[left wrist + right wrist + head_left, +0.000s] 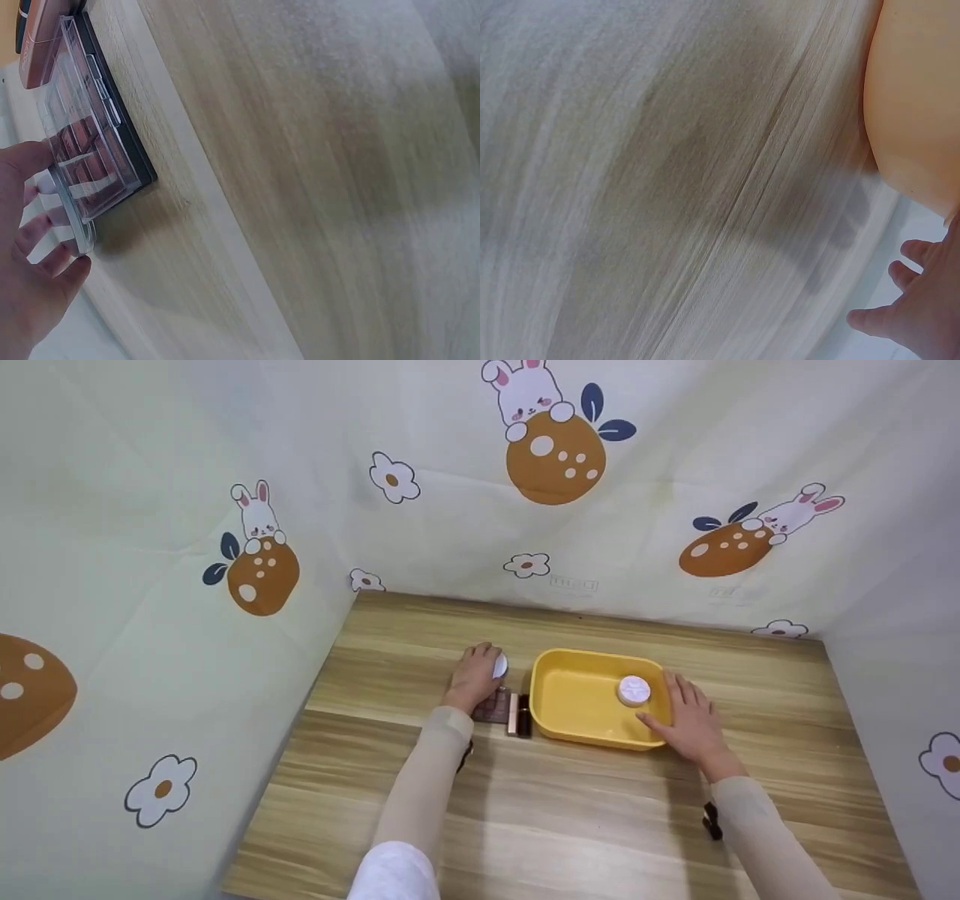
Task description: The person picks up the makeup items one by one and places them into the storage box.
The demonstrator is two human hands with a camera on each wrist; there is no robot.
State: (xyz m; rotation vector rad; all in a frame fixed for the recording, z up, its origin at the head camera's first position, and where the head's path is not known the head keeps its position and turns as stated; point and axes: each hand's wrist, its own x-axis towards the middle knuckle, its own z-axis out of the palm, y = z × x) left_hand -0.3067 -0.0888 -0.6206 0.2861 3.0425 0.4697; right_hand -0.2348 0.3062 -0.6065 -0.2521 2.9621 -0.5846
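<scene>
My left hand (474, 679) grips a round white disc-shaped case (500, 665) by its edge. In the left wrist view the case (75, 217) appears edge-on with a clear rim, close against a makeup palette (97, 127) with a clear lid and reddish-brown pans. The palette is partly covered by the left hand in the head view. My right hand (691, 720) is at the right end of a yellow tray (585, 739), thumb over its near-right rim and fingers spread along the outside. A white round case with a star pattern (634, 690) lies inside the tray.
Between the palette and the tray stand a pinkish lipstick tube (513, 715) and a black tube (524, 716), side by side. The wood-grain tabletop (570, 810) is enclosed at the back and sides by a printed cloth (450, 532).
</scene>
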